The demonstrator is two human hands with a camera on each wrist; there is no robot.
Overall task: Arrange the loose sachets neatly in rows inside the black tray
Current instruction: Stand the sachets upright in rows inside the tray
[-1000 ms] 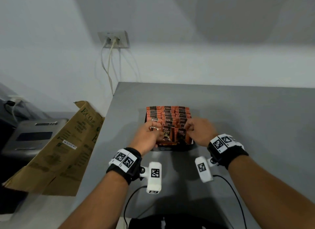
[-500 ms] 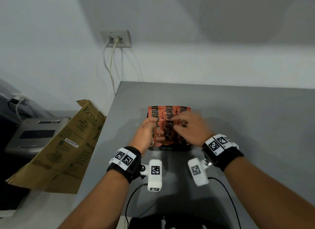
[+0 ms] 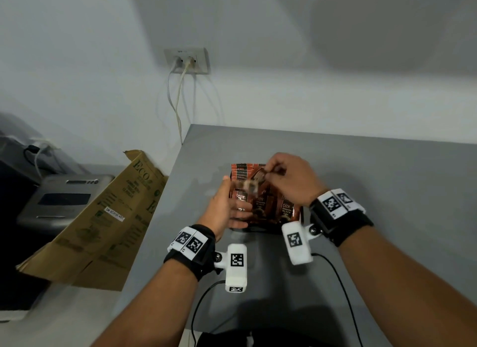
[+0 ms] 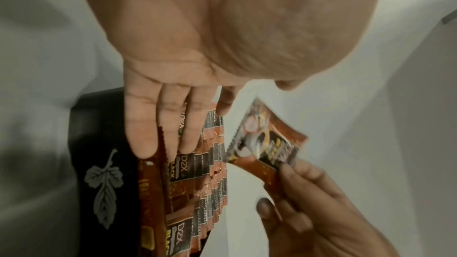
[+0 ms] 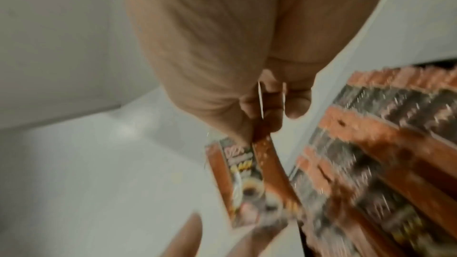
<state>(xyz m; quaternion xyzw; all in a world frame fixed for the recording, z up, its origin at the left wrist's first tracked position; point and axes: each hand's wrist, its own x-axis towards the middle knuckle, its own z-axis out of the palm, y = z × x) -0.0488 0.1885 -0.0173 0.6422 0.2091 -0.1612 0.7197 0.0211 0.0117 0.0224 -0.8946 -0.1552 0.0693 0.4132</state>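
Note:
The black tray (image 3: 260,229) sits on the grey table, packed with rows of brown-orange sachets (image 3: 285,209). My left hand (image 3: 237,212) lies at the tray's left side with straight fingers (image 4: 163,134) resting on the left row of sachets (image 4: 210,173). My right hand (image 3: 271,172) is raised over the tray's far part and pinches one sachet (image 3: 254,182) by its end. That sachet (image 4: 264,144) hangs tilted and clear of the rows. The tray wall (image 4: 103,183) bears a leaf motif. The right wrist view is blurred; there my right hand (image 5: 262,124) pinches the sachet (image 5: 247,173) beside the rows (image 5: 383,144).
A flattened cardboard box (image 3: 103,222) leans off the table's left edge, beside a grey machine (image 3: 62,199). A wall socket (image 3: 187,61) with cables is behind. The camera cables (image 3: 335,282) trail over the near table. Bare grey tabletop (image 3: 387,191) lies to the right.
My right hand has lifted one sachet up out of the rows and holds it above the tray. My left hand has uncurled and now lies flat against the left row.

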